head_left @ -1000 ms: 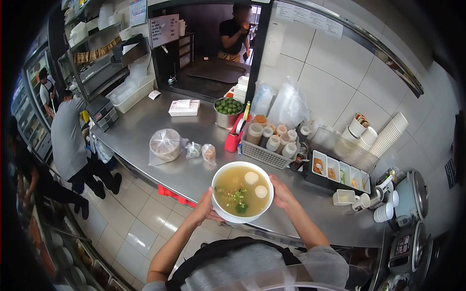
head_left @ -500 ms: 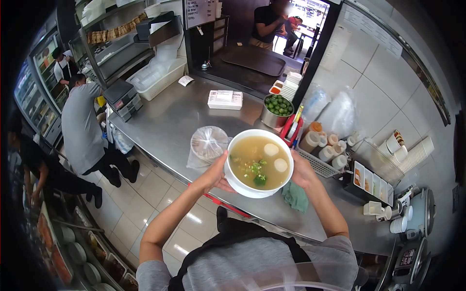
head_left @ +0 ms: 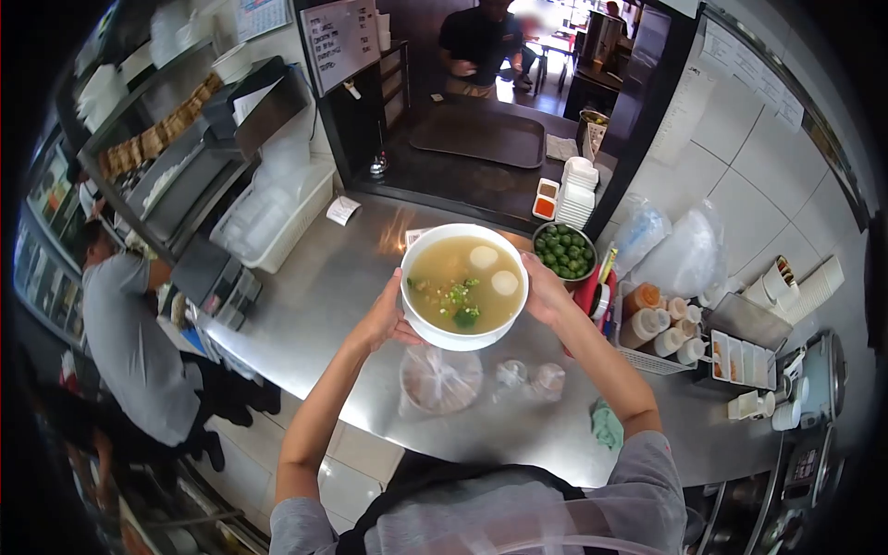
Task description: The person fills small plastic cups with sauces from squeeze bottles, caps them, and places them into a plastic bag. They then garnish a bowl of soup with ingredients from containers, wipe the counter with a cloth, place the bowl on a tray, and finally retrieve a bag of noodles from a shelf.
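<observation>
A white bowl of soup point(head_left: 464, 288) with two pale round balls and chopped greens is held level above the steel counter point(head_left: 305, 277). My left hand point(head_left: 384, 314) grips its left rim and underside. On the right side, my right hand point(head_left: 546, 291) holds the bowl, with the fingertips partly hidden. Below the bowl on the counter lies a tied clear plastic bag with a round container point(head_left: 441, 377), beside two small plastic bundles point(head_left: 529, 379). A white box behind the bowl is mostly covered by it.
Beyond the pass window, a brown tray point(head_left: 478, 131) lies near a person in black. Green limes point(head_left: 563, 251), sauce cups point(head_left: 546, 199) and bottles point(head_left: 652, 324) stand at right. A green cloth point(head_left: 607, 425) is near my right elbow. Co-workers stand at left.
Both hands have carried the bowl forward over the counter toward the pass window. The view has moved closer to the window, and the small plastic bundles now show below the bowl.
</observation>
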`<state>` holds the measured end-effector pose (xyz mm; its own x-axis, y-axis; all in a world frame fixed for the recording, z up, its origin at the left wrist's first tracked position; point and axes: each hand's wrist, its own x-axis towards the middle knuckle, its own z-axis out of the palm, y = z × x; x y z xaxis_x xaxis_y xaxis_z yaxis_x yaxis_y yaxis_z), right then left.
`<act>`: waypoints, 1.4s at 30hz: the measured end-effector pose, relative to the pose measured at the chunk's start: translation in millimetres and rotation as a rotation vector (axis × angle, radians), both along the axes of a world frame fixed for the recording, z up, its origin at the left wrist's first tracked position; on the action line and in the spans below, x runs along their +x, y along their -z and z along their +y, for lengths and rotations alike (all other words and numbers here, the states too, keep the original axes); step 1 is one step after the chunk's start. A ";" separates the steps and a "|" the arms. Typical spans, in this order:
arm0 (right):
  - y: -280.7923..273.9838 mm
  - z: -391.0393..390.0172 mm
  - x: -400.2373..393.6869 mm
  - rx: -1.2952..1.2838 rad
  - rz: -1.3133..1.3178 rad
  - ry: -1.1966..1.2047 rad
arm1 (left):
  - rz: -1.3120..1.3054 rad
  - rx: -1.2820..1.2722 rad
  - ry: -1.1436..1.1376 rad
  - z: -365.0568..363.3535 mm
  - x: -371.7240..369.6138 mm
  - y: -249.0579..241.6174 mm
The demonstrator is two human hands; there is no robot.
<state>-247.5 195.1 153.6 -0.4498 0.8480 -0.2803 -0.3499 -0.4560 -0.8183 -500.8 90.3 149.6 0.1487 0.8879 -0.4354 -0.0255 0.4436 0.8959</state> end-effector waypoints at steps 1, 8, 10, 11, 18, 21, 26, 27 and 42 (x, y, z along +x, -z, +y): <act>-0.7 9.8 -13.3 -0.002 -0.003 0.019 | 0.010 -0.013 0.004 14.3 -12.7 0.1; 44.3 115.8 -82.1 -0.014 -0.045 0.124 | 0.047 0.000 0.094 139.1 -94.8 7.5; 56.8 148.4 -100.5 0.005 -0.054 0.180 | 0.035 -0.002 0.110 178.4 -117.6 14.6; 65.8 166.9 -106.1 -0.018 -0.012 0.194 | 0.034 -0.003 0.112 198.4 -124.5 20.2; 92.2 263.6 -135.6 0.142 -0.057 0.308 | 0.150 0.023 0.114 316.2 -145.6 46.1; 86.8 285.2 -140.7 0.092 -0.093 0.320 | 0.084 0.009 0.155 358.4 -150.5 66.5; 106.8 329.8 -145.0 0.088 -0.122 0.439 | 0.027 -0.015 0.203 415.3 -152.5 98.8; 109.6 334.8 -146.3 0.064 -0.108 0.474 | 0.027 0.000 0.192 419.9 -150.3 102.0; 152.9 359.8 -134.3 0.030 -0.225 0.460 | 0.136 -0.161 0.155 443.8 -150.2 124.5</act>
<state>-381.7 554.9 0.7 0.0403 0.9531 -0.3001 -0.3224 -0.2718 -0.9067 -651.0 534.1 25.0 0.2079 0.7769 -0.5943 0.1700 0.5696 0.8041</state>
